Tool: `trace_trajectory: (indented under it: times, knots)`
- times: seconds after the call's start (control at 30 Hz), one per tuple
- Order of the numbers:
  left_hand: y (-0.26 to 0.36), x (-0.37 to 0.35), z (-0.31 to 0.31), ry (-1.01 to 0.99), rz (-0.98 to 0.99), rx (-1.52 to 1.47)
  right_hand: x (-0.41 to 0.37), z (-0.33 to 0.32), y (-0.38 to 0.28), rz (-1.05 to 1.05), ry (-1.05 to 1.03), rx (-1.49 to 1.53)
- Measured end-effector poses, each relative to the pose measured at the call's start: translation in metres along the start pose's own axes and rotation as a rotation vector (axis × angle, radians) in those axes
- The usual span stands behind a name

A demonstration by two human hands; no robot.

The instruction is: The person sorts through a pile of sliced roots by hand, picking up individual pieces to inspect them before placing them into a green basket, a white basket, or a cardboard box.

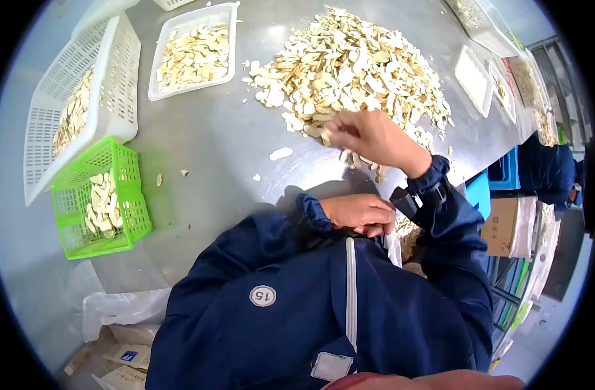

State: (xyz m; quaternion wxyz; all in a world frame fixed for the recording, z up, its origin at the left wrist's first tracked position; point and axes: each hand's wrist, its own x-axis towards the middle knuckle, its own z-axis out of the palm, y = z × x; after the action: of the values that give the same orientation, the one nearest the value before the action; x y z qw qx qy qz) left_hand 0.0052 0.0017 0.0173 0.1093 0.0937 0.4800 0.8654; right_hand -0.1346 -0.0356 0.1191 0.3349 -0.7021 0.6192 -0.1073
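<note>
A large heap of pale dried slices (pixel 356 65), which look like mushroom, lies on the metal table. At the heap's near edge is my right hand (pixel 375 138), its thumb and fingers pinched on a slice (pixel 325 137). My left hand (pixel 359 213) is closer to my body at the table's edge, fingers curled inward. What it holds, if anything, is hidden. Below it, partly covered by my sleeve, a whitish plastic bag (pixel 393 250) shows with slices beside it. One loose slice (pixel 281 153) sits left of my right hand.
Slices fill part of a green basket (pixel 141 224), a white basket (pixel 123 78) and a white tray (pixel 233 49) on the left. An unfilled-looking white tray (pixel 473 79) and more containers stand right. A cardboard box (pixel 499 227) and another person (pixel 547 169) are beyond.
</note>
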Motion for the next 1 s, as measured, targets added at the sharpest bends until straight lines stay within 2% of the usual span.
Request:
trace_trajectory:
  times: [0.07, 0.13, 0.17, 0.2, 0.27, 0.33, 0.37, 0.4, 0.47, 0.53, 0.6, 0.7, 0.83, 0.93, 1.0]
  knots:
    - [-0.003, 0.002, -0.001, -0.035, 0.035, 0.116, 0.018, -0.006, -0.034, 0.028, 0.175, 0.333]
    - [-0.012, 0.008, -0.001, -0.103, 0.134, 0.177, 0.039, 0.004, -0.051, -0.296, 0.397, 0.694]
    - [-0.010, 0.005, 0.000, -0.096, 0.053, 0.247, 0.041, 0.005, -0.051, -0.358, 0.432, 0.716]
    - [-0.013, 0.007, -0.001, -0.117, 0.087, 0.259, 0.042, 0.005, -0.052, -0.421, 0.466, 0.736]
    - [-0.023, 0.013, -0.004, -0.165, 0.157, 0.279, 0.027, -0.002, -0.035, -0.337, 0.385, 0.458]
    - [-0.024, 0.013, -0.004, -0.193, 0.208, 0.299, 0.003, 0.006, -0.014, -0.303, 0.329, 0.008]
    - [-0.025, 0.015, -0.004, -0.218, 0.236, 0.304, -0.002, 0.017, 0.003, -0.423, 0.322, -0.134]
    - [-0.011, 0.010, 0.000, -0.217, 0.181, 0.336, -0.011, 0.028, 0.022, -0.531, 0.311, -0.276]
    - [-0.017, 0.011, 0.002, -0.224, 0.092, 0.299, -0.033, 0.050, 0.041, -0.535, 0.242, -0.379]
    - [-0.010, 0.009, 0.005, -0.217, 0.026, 0.307, -0.051, 0.066, 0.053, -0.518, 0.222, -0.376]
    - [-0.002, 0.006, 0.004, -0.214, -0.053, 0.330, -0.072, 0.072, 0.066, -0.420, 0.362, -0.328]
    - [-0.005, 0.007, 0.003, -0.137, -0.013, 0.373, -0.108, 0.071, 0.093, -0.224, 0.669, -0.346]
    - [0.003, 0.005, 0.008, 0.040, -0.180, 0.148, -0.162, 0.065, 0.121, 0.046, 0.792, -0.431]
    - [0.000, 0.003, 0.005, 0.085, -0.170, -0.071, -0.188, 0.058, 0.140, 0.163, 0.827, -0.466]
    - [0.001, 0.003, 0.007, 0.161, -0.140, -0.112, -0.187, 0.052, 0.158, 0.230, 0.898, -0.480]
